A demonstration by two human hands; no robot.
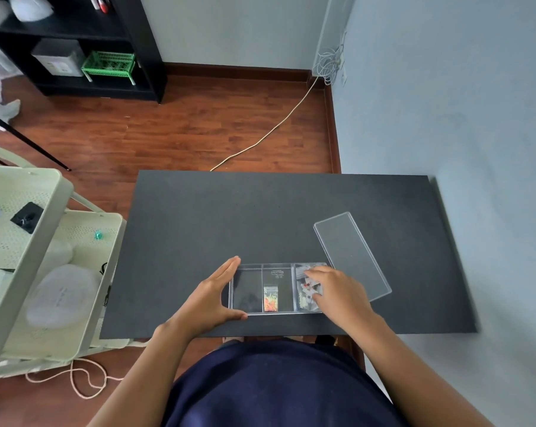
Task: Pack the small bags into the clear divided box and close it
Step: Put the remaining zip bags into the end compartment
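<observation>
Dark counter [199, 217], clear divided box [262, 313] at 6 o'clock, lid [351, 257] off at 3. Left hand [212, 298] spread, bracing box end; right hand [337, 291] loosely curled over small bags [305, 288] in right cell, grip unclear. Risk: overfilled cell blocking lid closure.

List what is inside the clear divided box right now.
The clear divided box: left section looks empty, middle holds one orange bag, right holds several small bags partly covered by the right hand.

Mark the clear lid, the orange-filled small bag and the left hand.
clear flat plastic lid [352, 257]: head view, middle of its panel.
small clear bag of orange bits [270, 299]: head view, bag's centre, middle compartment.
left hand [212, 298]: head view, back of hand.
</observation>
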